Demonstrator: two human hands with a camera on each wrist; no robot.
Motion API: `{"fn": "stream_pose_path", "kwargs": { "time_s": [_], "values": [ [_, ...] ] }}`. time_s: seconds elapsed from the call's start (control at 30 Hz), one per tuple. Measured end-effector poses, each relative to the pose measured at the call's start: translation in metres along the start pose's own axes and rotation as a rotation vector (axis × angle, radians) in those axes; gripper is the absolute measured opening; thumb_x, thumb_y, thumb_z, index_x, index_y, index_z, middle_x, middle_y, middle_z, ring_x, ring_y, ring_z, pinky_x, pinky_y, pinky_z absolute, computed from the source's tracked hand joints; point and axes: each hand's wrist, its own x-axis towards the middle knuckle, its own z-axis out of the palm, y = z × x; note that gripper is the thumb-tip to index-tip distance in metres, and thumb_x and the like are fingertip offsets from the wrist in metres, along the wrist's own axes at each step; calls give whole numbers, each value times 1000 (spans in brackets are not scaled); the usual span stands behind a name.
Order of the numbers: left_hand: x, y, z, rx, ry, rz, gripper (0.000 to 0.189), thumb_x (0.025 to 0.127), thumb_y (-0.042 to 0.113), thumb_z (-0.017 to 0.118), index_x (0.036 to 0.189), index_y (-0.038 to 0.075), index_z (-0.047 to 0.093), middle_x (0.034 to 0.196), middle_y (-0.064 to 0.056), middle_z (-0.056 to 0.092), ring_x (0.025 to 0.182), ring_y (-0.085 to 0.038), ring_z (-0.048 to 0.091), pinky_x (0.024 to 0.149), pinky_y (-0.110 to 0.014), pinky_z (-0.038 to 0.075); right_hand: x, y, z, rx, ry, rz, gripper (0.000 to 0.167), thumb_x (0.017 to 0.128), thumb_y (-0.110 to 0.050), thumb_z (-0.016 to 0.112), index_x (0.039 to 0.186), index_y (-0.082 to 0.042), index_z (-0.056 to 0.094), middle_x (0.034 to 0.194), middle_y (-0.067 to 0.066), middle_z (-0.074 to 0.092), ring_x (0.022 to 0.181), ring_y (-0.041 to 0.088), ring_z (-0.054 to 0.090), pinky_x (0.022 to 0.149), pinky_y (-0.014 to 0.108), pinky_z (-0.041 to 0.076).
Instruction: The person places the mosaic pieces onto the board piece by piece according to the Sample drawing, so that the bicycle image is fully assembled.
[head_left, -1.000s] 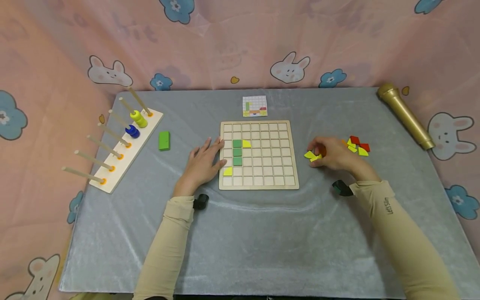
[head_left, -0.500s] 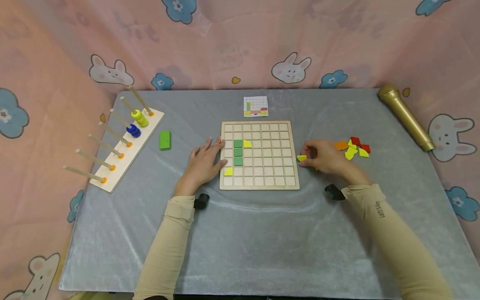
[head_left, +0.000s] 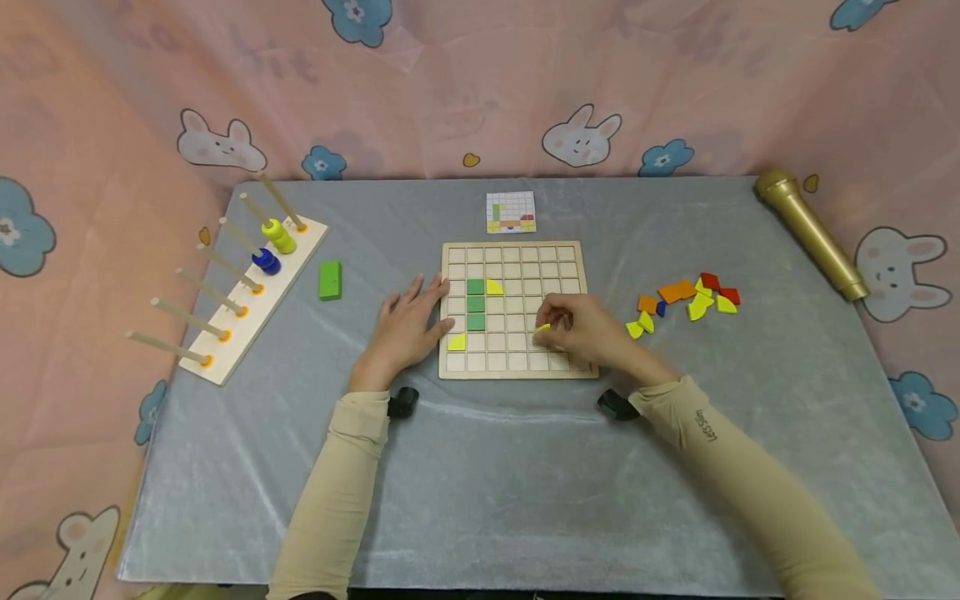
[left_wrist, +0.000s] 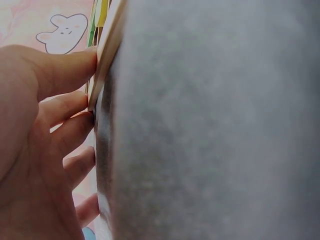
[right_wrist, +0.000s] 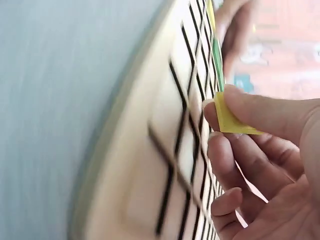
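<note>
A square wooden grid board [head_left: 517, 374] lies mid-table. Several green squares [head_left: 476, 304] stand in one column of it, with a yellow quarter-round tile [head_left: 494, 287] beside the top one and another yellow tile [head_left: 456, 342] lower left. My left hand [head_left: 401, 329] rests at the board's left edge, fingers spread, thumb and fingertips touching the rim. Over the right part of the board, my right hand [head_left: 581, 332] pinches a yellow tile [right_wrist: 231, 120] between thumb and fingers; the right wrist view shows its straight corner.
Loose orange, red, blue and yellow tiles [head_left: 697, 308] lie right of the board. A small printed pattern card [head_left: 511, 212] lies behind it. To the left are a green block [head_left: 330, 281] and a pegged stand [head_left: 255, 300] with rings. A gold microphone [head_left: 812, 233] lies far right.
My right hand has carried a yellow tile leftward from the loose pile to above the board, uncovering orange, blue and yellow tiles. My left hand has stayed in place.
</note>
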Motion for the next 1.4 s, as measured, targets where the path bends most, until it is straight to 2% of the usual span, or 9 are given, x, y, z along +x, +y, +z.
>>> {"fn": "stream_pose_path", "kwargs": {
  "time_s": [0.23,0.4,0.5,0.6,0.77,0.97,1.13,1.3,1.4],
  "values": [
    [0,-1,0,-1,2,5,67,110,34,58,170,18,30,178,0,22,168,-26,10,132,-60,9,10,-19,25,75,14,-29,14,90,-4,83,90,-10,70,74,3,59,68,17,51,63,25,40],
    [0,1,0,11,-1,-3,67,110,34,58,170,19,31,178,1,21,168,-26,10,132,-60,10,17,-30,37,88,17,-89,11,92,0,80,98,-7,74,86,6,66,75,17,56,69,25,46],
    [-1,0,0,22,-4,-13,67,111,35,57,170,19,30,178,1,19,168,-26,10,132,-60,10,23,-36,44,83,10,-118,15,93,1,77,107,-4,79,94,8,70,78,17,57,72,25,46],
    [-1,1,-1,27,-9,-13,67,111,36,57,170,18,30,179,1,19,168,-26,10,132,-60,10,28,-39,51,76,17,-127,17,94,1,75,108,-5,82,98,8,72,81,17,58,74,26,47],
    [0,1,-1,20,-17,-10,67,111,37,56,170,19,30,179,1,19,168,-25,10,132,-59,10,32,-43,59,67,37,-87,11,93,-2,77,100,-7,83,95,6,76,84,17,64,76,30,52],
    [-1,1,-1,10,-14,-17,67,111,37,55,170,19,29,179,1,19,168,-24,9,133,-57,9,36,-47,65,30,68,-51,1,90,-8,82,92,-7,83,86,4,76,81,17,61,70,30,50],
    [-2,1,-2,8,-12,-12,67,111,36,56,170,18,28,179,0,19,168,-26,9,132,-58,8,37,-49,71,14,137,-27,10,89,-10,85,81,-8,81,80,6,74,77,18,61,68,29,48],
    [-1,1,-1,13,-11,-11,68,111,36,56,170,18,28,179,0,18,168,-26,9,133,-59,8,36,-50,77,4,176,11,13,89,-11,86,78,-9,80,80,6,75,79,20,61,74,35,50],
    [-1,1,-1,19,-10,-9,68,111,36,57,170,18,28,179,0,19,168,-26,10,132,-59,9,34,-49,80,-42,189,11,14,88,-13,88,77,-9,80,85,6,74,86,24,59,82,42,52]
  ]
}}
